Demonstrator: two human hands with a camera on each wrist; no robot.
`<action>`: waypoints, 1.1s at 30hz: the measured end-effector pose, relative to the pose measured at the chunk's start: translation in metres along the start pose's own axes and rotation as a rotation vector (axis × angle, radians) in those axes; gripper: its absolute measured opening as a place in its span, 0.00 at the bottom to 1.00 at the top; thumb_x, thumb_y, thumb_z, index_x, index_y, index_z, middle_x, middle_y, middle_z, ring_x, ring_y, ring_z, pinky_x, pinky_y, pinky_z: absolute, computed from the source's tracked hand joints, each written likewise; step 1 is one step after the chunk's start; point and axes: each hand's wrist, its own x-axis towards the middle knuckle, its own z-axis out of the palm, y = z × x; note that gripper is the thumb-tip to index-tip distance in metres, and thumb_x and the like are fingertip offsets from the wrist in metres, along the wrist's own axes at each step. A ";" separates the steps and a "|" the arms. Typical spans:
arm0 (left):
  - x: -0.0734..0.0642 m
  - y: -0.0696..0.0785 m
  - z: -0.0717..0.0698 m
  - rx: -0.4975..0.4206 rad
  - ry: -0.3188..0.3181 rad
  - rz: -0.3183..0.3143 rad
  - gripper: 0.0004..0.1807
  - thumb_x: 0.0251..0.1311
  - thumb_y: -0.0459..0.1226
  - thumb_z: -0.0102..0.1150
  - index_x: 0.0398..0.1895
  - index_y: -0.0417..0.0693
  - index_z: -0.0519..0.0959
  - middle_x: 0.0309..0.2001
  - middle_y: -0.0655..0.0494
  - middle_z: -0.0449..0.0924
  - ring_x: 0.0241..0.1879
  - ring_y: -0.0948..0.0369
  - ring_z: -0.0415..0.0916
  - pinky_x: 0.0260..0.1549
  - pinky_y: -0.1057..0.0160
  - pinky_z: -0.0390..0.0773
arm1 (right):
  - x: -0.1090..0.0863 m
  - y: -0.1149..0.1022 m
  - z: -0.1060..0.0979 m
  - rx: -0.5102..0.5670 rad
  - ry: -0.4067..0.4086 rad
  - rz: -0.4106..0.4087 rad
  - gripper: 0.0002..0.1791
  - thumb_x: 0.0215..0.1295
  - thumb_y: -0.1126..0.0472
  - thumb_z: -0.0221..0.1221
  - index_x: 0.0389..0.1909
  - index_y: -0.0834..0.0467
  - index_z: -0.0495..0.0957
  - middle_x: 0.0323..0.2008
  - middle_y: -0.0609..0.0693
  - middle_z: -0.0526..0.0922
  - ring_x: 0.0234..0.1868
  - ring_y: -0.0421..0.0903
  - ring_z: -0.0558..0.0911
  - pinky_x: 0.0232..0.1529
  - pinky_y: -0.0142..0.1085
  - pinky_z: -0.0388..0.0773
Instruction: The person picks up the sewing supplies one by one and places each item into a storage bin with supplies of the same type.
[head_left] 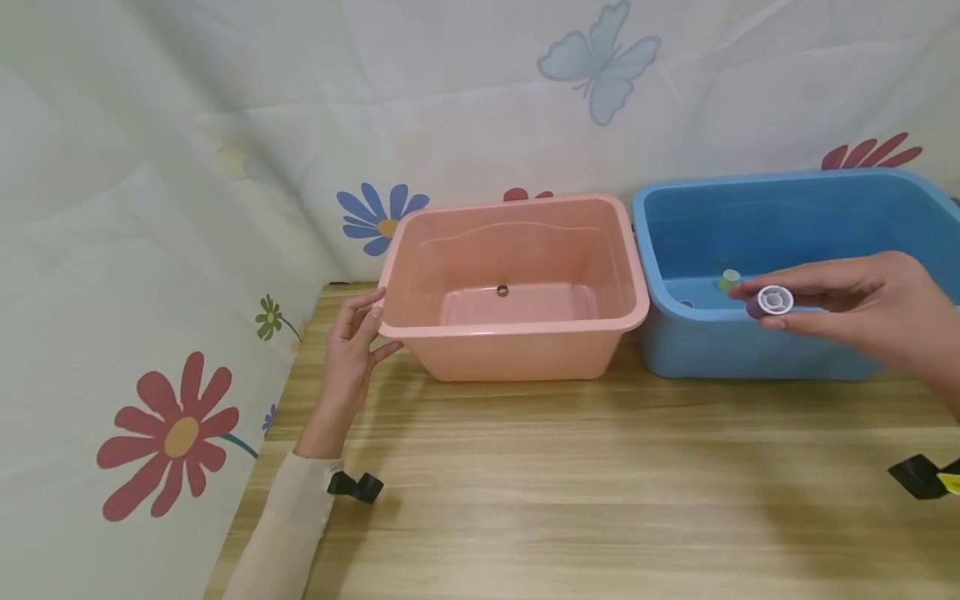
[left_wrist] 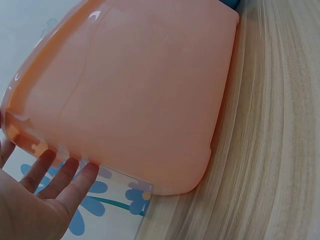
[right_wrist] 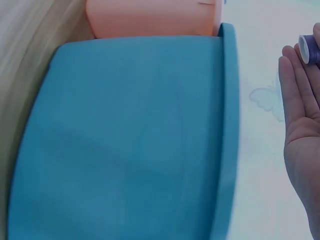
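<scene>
My right hand [head_left: 877,304] pinches a small spool of purple thread [head_left: 774,301] by its sides, its white end facing the head camera. It is above the front rim of the blue basin [head_left: 750,346]. In the right wrist view the spool [right_wrist: 311,49] shows at the edge, beside the long fingers [right_wrist: 295,90]. At the left corner of the pink basin [head_left: 517,354], my left hand [head_left: 348,354] rests fingertips against the outside of the rim. The left wrist view has its fingers [left_wrist: 75,190] spread out, fairly straight, under the rim.
Inside the pink basin lies a small brownish ring-like piece [head_left: 502,291]. The blue basin holds a pale green spool-like piece [head_left: 729,280] and a small whitish one [head_left: 686,303]. Both basins stand on a wooden table [head_left: 562,483] against a flower-printed cloth [head_left: 465,117].
</scene>
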 end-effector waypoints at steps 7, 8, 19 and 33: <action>0.001 0.002 0.001 -0.006 -0.002 0.001 0.19 0.74 0.44 0.58 0.64 0.50 0.76 0.58 0.52 0.75 0.49 0.58 0.77 0.41 0.58 0.87 | 0.010 -0.019 -0.002 -0.086 -0.004 0.021 0.20 0.61 0.69 0.71 0.55 0.58 0.85 0.47 0.38 0.89 0.42 0.34 0.87 0.38 0.22 0.83; 0.001 0.002 0.001 -0.007 -0.005 0.003 0.20 0.74 0.44 0.58 0.64 0.50 0.75 0.58 0.52 0.75 0.49 0.58 0.77 0.41 0.58 0.87 | 0.011 -0.021 -0.002 -0.102 0.004 0.035 0.20 0.61 0.67 0.71 0.55 0.57 0.85 0.47 0.37 0.88 0.41 0.33 0.87 0.37 0.22 0.82; -0.001 0.002 0.001 -0.008 0.003 0.001 0.21 0.74 0.43 0.57 0.65 0.47 0.73 0.58 0.51 0.74 0.50 0.57 0.77 0.41 0.58 0.87 | 0.026 -0.035 -0.013 -0.204 0.020 0.110 0.22 0.62 0.57 0.72 0.58 0.51 0.84 0.44 0.32 0.88 0.44 0.23 0.82 0.35 0.18 0.79; -0.001 0.003 0.000 -0.004 0.001 -0.006 0.21 0.75 0.43 0.56 0.66 0.48 0.73 0.58 0.52 0.74 0.51 0.57 0.76 0.41 0.58 0.87 | 0.037 -0.033 -0.024 -0.267 0.017 0.080 0.21 0.65 0.55 0.69 0.59 0.52 0.84 0.44 0.26 0.85 0.42 0.19 0.80 0.35 0.14 0.75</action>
